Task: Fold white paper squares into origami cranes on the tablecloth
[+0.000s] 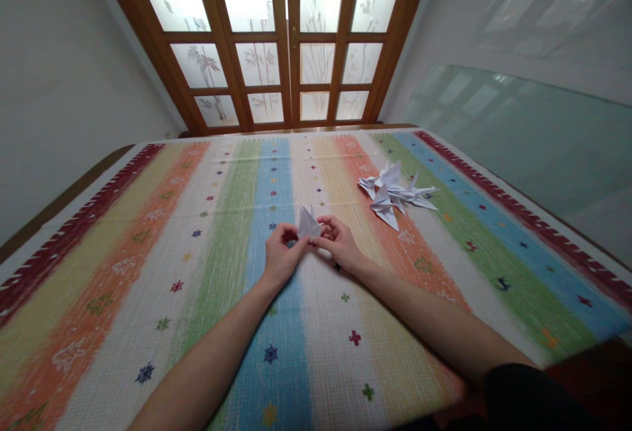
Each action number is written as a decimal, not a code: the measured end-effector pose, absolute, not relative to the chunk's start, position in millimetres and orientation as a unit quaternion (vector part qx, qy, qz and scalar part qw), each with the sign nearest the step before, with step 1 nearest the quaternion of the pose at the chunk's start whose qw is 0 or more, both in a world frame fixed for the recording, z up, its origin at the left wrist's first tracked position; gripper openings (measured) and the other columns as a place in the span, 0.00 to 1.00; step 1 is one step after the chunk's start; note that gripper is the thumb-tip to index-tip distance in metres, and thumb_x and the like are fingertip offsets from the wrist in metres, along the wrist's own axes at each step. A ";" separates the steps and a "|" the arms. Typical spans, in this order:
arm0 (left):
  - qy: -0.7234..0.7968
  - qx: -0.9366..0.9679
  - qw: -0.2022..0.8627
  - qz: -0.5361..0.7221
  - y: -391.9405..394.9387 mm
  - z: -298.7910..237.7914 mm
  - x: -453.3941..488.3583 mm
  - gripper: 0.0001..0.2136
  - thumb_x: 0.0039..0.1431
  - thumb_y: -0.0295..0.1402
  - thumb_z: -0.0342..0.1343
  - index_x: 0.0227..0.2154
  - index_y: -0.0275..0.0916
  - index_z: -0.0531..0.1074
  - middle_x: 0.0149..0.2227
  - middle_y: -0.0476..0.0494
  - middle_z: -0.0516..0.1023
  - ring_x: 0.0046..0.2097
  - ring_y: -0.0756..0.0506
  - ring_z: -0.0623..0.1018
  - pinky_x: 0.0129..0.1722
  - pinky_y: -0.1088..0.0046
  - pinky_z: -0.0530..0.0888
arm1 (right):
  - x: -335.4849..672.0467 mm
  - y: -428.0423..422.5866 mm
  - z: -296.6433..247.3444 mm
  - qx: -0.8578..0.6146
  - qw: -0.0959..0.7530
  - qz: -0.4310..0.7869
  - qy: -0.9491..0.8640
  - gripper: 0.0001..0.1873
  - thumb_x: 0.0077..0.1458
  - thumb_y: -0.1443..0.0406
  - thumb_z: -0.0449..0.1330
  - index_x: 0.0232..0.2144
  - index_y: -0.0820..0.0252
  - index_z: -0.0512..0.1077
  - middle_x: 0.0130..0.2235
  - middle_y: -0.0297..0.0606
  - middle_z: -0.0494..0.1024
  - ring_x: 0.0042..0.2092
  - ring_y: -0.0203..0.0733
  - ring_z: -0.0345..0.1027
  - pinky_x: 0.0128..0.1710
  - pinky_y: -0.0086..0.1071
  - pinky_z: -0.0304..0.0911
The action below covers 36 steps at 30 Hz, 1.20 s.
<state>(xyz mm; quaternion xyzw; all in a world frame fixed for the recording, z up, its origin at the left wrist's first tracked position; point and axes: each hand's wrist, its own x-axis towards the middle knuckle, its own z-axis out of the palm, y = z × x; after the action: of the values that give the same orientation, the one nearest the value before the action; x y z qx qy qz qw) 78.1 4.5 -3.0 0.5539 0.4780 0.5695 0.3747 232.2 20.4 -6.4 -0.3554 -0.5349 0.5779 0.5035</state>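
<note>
Between my two hands is a small piece of folded white paper (309,224), its pointed tip facing up and away from me. My left hand (284,251) pinches its left side and lower edge with thumb and fingers. On the opposite side, my right hand (340,245) grips it the same way, and the two thumbs nearly meet at the bottom. The fingers partly cover the lower folds. Farther off to the right, several white origami cranes (392,191) lie together in a pile, touching neither hand.
A striped, patterned cloth (207,273) covers the table, with its far edge close to wooden doors (291,62) with frosted panes. White walls stand on both sides, and a pale glass-like panel (494,154) is at the right.
</note>
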 end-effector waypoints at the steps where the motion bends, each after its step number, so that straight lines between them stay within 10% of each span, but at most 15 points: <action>1: 0.487 0.543 0.366 0.578 4.6 -3.4 78.5 0.13 0.44 0.36 0.64 0.29 0.39 0.66 0.27 0.52 0.71 0.30 0.51 0.73 0.33 0.74 0.70 | 232.3 20.3 -6.4 -0.357 0.506 0.575 -0.535 0.21 0.41 0.61 0.71 0.37 0.55 0.68 0.27 0.28 0.73 0.29 0.35 0.71 0.32 0.31 0.68; 12: 0.455 0.614 0.372 0.527 0.5 -1.2 78.0 0.10 0.51 0.35 0.59 0.36 0.36 0.74 0.32 0.46 0.78 0.31 0.49 0.74 0.33 0.73 0.71 | 234.7 21.1 -2.8 -0.393 0.486 0.501 -0.599 0.13 0.51 0.55 0.63 0.28 0.58 0.72 0.25 0.31 0.73 0.25 0.34 0.66 0.27 0.29 0.62; 26: 0.489 0.676 0.248 0.493 1.0 -1.9 75.9 0.08 0.52 0.27 0.57 0.35 0.40 0.78 0.32 0.48 0.68 0.31 0.51 0.69 0.30 0.76 0.68 | 230.6 14.7 -8.6 -0.380 0.556 0.437 -0.596 0.15 0.54 0.55 0.61 0.40 0.55 0.66 0.29 0.30 0.69 0.28 0.35 0.64 0.28 0.29 0.62; 36: 0.446 0.664 0.360 0.481 -2.1 1.7 77.7 0.11 0.53 0.35 0.59 0.38 0.37 0.70 0.29 0.49 0.71 0.32 0.49 0.70 0.35 0.72 0.69 | 230.7 10.4 -5.6 -0.358 0.515 0.414 -0.660 0.11 0.57 0.56 0.59 0.36 0.57 0.69 0.30 0.34 0.73 0.30 0.37 0.67 0.31 0.31 0.63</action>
<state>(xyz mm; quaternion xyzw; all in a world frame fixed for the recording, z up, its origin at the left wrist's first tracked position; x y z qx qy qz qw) 77.7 -2.1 1.7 0.6637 0.4459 0.4808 0.3599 230.7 10.4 -5.6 -0.3583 -0.6598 0.4137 0.5149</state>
